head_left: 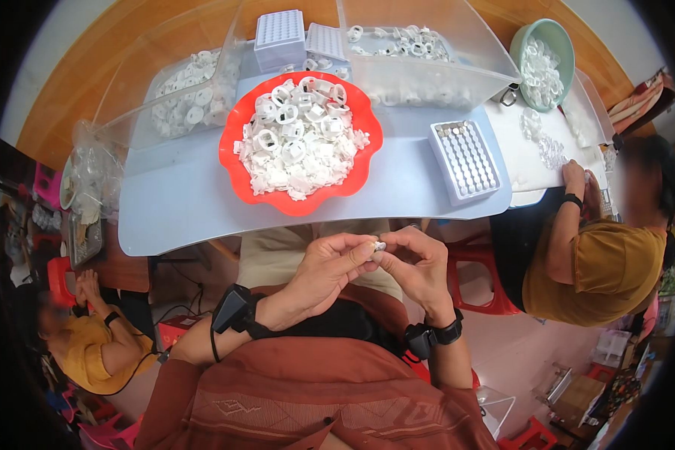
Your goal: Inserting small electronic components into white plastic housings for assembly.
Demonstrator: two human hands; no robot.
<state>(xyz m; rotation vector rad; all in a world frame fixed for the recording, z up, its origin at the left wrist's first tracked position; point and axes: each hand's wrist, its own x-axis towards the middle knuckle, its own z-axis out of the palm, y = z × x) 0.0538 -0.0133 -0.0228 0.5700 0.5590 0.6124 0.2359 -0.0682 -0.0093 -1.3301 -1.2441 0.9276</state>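
Observation:
Close to my body, just off the table's front edge, my left hand (319, 276) and my right hand (420, 268) meet fingertip to fingertip. Both are closed in a pinch on one small whitish part (379, 246); the fingers cover most of it, so its exact kind is hard to make out. Ahead of my hands stands a red scalloped bowl (228, 154), heaped with small white plastic pieces (300, 146), several of them ring-shaped with dark spots. To its right lies a white rectangular tray (457, 196) with rows of round pieces, a few at the far end silvery.
Clear bins (435, 88) of white parts line the back of the light blue table (180, 202), around stacked white trays (280, 37). A green bowl (568, 56) of clear pieces sits far right. One co-worker (600, 262) sits at right, another (101, 341) at left.

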